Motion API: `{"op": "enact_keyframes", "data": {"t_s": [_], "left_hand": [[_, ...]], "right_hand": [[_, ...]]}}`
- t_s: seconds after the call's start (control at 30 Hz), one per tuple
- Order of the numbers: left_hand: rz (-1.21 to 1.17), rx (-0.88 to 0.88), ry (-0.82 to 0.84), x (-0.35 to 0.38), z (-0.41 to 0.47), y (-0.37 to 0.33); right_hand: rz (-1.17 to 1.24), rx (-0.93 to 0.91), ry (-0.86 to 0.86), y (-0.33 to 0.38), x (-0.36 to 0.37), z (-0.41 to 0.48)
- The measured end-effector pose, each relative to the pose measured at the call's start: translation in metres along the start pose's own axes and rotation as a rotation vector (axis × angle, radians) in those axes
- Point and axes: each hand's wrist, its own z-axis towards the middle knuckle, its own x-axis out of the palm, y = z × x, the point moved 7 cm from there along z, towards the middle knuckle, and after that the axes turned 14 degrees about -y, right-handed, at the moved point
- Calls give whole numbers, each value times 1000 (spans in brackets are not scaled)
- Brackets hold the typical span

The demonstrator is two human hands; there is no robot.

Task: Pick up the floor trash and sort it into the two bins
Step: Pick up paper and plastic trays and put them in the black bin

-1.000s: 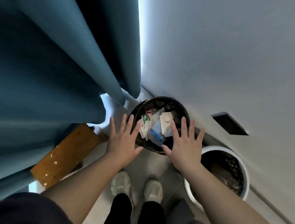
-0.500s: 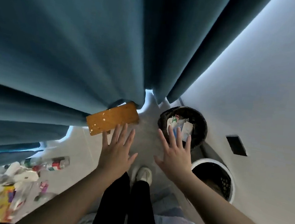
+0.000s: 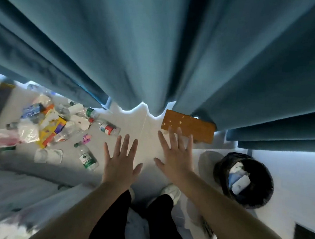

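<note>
Reaching out flat, palms down: left hand (image 3: 119, 161) and right hand (image 3: 175, 156), fingers spread wide, holding nothing. Trash pile (image 3: 51, 127) left on floor, black bin (image 3: 242, 180) right.

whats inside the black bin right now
The black bin holds crumpled white and blue packaging lying on top. Anything beneath that layer is covered, and the bin's bottom is hidden.

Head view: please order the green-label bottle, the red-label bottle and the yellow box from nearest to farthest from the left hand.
1. Green-label bottle, just left of the left hand.
2. Red-label bottle, farther up-left.
3. Yellow box, far left in the pile.
</note>
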Motion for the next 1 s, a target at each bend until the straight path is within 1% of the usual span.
{"op": "enact_keyframes", "data": {"t_s": [0.07,0.2,0.3,0.43,0.53,0.67,0.77,0.87,0.93,1.0], "left_hand": [[-9,-88,-4,8,-7,45],[3,-232,82,21,-24,139],[-42,-352,99,32,-40,206],[-115,-469,145,60,-63,285],[-159,-573,199,94,-78,332],[-190,-684,290,157,-89,377],[-203,-754,344,209,-90,401],[-235,-844,360,277,-90,424],[-246,-881,377,316,-87,436],[-263,-949,400,378,-88,450]], "right_hand": [[-17,-53,18,39,-2,21],[-57,-138,66,119,-2,55],[-76,-198,128,178,7,78],[-99,-286,197,256,32,110],[-111,-352,260,305,61,136],[-138,-410,358,352,111,175],[-195,-477,386,382,160,208],[-250,-584,385,416,223,243],[-268,-636,415,432,263,262],[-287,-691,442,452,322,282]]}}
